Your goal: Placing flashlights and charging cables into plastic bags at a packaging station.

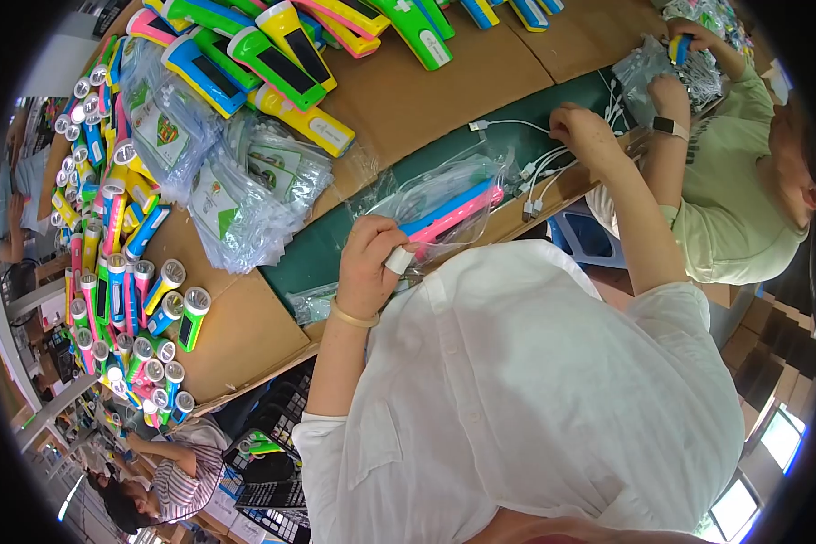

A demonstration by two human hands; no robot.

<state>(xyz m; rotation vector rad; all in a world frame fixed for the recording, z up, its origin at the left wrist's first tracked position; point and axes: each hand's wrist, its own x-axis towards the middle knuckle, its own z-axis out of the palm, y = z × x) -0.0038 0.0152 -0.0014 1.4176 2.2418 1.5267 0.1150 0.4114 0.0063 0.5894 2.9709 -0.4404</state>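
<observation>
My left hand [370, 263] is closed around the near end of a blue and pink flashlight [458, 213], which lies in a clear plastic bag [485, 231]. Something white shows at its fingertips; I cannot tell whether it is a finger wrap or part of the flashlight. Farther right, my right hand [586, 134] pinches a white USB cable [517, 121], whose plug trails left over the green table surface [308, 263]. More white cables [544, 172] lie under and beside that hand, some with plugs at the table's near edge.
Packed clear bags with printed cards [240, 195] are heaped left of centre. Colourful flashlights stand in a dense group [109, 299] at the left; others [281, 59] are piled at the back on cardboard [444, 82]. A co-worker [734, 172] handles bags [639, 77] at right.
</observation>
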